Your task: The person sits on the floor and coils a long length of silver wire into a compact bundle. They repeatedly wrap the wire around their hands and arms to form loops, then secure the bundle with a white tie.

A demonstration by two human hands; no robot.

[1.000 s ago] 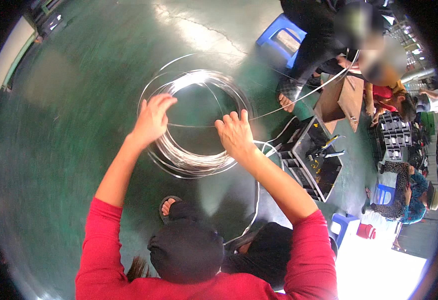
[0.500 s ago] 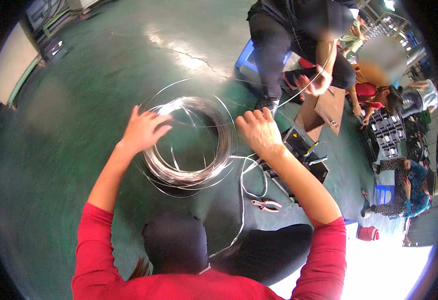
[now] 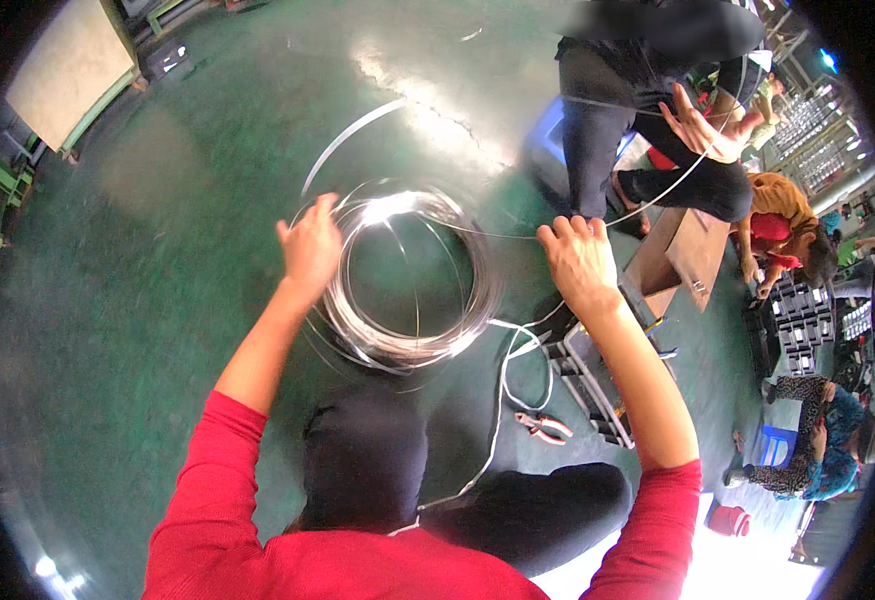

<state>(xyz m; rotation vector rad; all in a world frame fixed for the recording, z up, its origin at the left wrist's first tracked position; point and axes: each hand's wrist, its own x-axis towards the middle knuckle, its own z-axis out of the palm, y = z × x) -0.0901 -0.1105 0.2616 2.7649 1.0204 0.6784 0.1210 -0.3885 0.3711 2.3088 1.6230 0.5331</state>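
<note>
A coil of shiny metal wire lies on the green floor in front of my knees. At its upper left edge my left hand is closed on a strand of wire; a loose loop rises beyond it. My right hand, right of the coil, has its fingers closed on a wire strand that runs up to a co-worker's spread hand. A white strap trails from the coil toward my lap. Pliers with red and white handles lie beside it.
The co-worker's legs and a blue stool are ahead to the right. A grey toolbox and a brown board are near my right forearm. Other people work farther right. A pale panel stands far left.
My left hand has gone from spread fingers to closed on a strand. A loop now rises beyond it. The co-worker's hand has lifted away with the wire; the whole view has shifted.
</note>
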